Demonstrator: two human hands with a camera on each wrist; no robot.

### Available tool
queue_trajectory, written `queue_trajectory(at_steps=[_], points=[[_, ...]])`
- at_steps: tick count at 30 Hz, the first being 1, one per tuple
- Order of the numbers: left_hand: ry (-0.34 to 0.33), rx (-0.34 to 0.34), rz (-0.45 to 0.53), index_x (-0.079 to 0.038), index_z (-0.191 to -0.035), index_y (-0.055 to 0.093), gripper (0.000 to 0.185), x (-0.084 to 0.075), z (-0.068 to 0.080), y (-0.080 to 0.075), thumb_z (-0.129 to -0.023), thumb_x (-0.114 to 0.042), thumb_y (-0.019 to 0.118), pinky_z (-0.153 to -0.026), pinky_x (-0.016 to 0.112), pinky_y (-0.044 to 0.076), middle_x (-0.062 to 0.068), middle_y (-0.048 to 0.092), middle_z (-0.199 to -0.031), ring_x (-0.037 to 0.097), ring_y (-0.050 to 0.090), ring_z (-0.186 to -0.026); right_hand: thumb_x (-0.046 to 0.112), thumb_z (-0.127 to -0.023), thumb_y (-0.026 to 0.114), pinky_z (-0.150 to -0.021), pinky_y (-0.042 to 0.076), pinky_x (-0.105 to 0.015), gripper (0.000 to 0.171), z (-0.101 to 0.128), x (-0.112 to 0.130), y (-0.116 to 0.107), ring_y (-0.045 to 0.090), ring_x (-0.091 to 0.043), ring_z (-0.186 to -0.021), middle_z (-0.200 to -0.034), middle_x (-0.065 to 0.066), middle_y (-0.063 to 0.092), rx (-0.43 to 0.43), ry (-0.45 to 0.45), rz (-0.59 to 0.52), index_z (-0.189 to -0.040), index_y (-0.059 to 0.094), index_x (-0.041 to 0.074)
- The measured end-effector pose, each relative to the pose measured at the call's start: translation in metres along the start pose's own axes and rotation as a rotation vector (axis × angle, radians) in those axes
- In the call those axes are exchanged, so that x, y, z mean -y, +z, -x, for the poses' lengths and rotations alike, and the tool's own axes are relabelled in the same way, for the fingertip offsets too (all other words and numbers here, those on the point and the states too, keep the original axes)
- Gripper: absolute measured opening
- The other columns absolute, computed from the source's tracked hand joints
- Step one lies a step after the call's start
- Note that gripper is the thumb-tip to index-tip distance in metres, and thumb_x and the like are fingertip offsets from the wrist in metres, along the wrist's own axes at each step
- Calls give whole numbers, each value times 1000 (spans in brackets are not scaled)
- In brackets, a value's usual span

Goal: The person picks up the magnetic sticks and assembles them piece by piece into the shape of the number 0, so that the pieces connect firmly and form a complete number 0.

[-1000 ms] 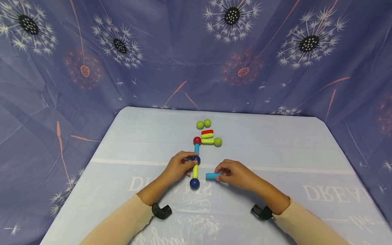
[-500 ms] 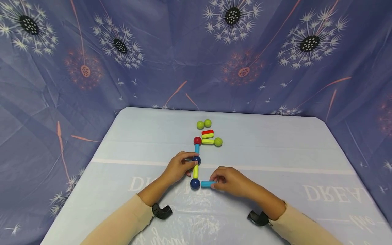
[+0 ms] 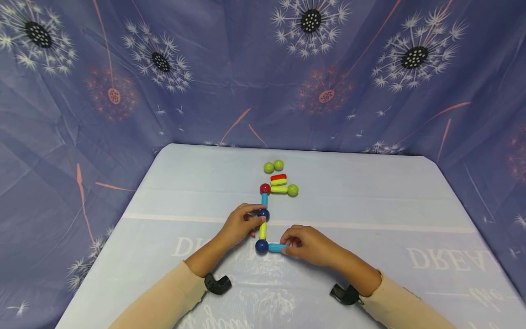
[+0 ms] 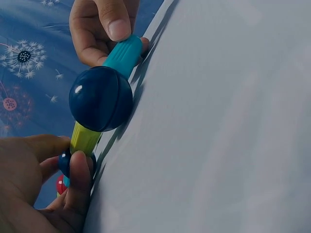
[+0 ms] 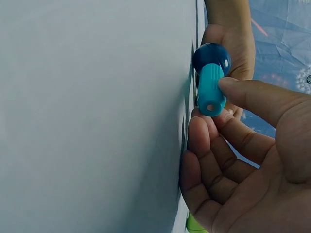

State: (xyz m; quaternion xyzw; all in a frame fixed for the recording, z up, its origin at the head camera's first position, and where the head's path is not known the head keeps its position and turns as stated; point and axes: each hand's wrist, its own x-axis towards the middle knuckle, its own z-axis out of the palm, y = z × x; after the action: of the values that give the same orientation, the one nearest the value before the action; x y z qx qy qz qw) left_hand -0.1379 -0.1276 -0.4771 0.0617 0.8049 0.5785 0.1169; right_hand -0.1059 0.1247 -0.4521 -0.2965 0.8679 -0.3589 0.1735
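Note:
My left hand (image 3: pixel 240 224) pinches the middle dark blue ball (image 3: pixel 264 214) of a chain of magnetic rods and balls. From that ball a yellow rod (image 3: pixel 262 230) runs toward me to the near dark blue ball (image 3: pixel 261 246). My right hand (image 3: pixel 308 244) pinches a light blue rod (image 5: pixel 211 90) between thumb and fingers. The rod's left end meets the near ball, pointing right. Away from me, another blue rod (image 3: pixel 265 199) leads to a red ball (image 3: pixel 265 188), which joins a yellow rod (image 3: pixel 279 189) and a green ball (image 3: pixel 292 190).
Beyond the chain, a red rod (image 3: pixel 278 177) and a yellow rod (image 3: pixel 279 182) lie side by side. Two green balls (image 3: pixel 269 167) sit farther back. A pale cloth covers the table (image 3: pixel 370 196), and a purple dandelion curtain (image 3: pixel 246 68) hangs behind it.
My right hand has brought the light blue rod left and toward me, up to the near dark blue ball. My left hand stays in place on the middle ball.

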Motion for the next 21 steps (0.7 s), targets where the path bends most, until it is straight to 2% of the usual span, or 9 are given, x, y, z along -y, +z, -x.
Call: queue_trajectory(at_steps=[4, 9, 11, 15, 18, 21], points=[[29, -24, -49, -20, -132, 68, 40, -6, 2, 0, -92, -20, 75, -57, 25, 55, 12, 56, -118, 14, 61, -74, 26, -92, 75, -73, 49, -20, 12, 0, -1, 0, 54, -2, -81, -90, 11, 61, 2, 9, -6, -102, 71, 19], [73, -54, -154, -21, -121, 74, 30, -16, 9, -3, -91, -23, 76, -58, 25, 54, 9, 58, -103, 14, 59, -81, 25, -92, 75, -72, 48, -19, 12, 1, -1, 0, 53, -2, -80, -89, 10, 59, 6, 9, -2, -102, 71, 19], [89, -29, -188, -21, -117, 76, 26, -19, 13, -4, -92, -25, 76, -58, 24, 52, 6, 59, -97, 13, 58, -82, 25, -92, 76, -71, 48, -19, 12, 1, -2, 0, 53, -1, -80, -89, 11, 59, 5, 3, 1, -101, 71, 19], [112, 67, -237, -19, -116, 76, 24, -23, 24, -7, -92, -25, 75, -60, 23, 51, 0, 59, -89, 13, 57, -80, 25, -92, 76, -71, 48, -19, 12, 1, -3, 0, 53, -1, -80, -89, 10, 60, 2, -4, 4, -102, 71, 20], [113, 127, -271, -19, -116, 76, 25, -21, 34, -9, -92, -24, 75, -64, 22, 50, -3, 60, -88, 12, 56, -80, 27, -92, 75, -70, 47, -19, 12, 1, -4, 0, 52, -1, -80, -91, 8, 60, 3, -1, 5, -102, 72, 20], [115, 160, -280, -19, -116, 76, 26, -18, 42, -9, -91, -25, 75, -68, 22, 48, -4, 63, -90, 10, 56, -81, 27, -92, 75, -70, 47, -19, 11, 1, -5, -1, 52, -2, -80, -92, 6, 60, 0, 1, 8, -101, 72, 21]])
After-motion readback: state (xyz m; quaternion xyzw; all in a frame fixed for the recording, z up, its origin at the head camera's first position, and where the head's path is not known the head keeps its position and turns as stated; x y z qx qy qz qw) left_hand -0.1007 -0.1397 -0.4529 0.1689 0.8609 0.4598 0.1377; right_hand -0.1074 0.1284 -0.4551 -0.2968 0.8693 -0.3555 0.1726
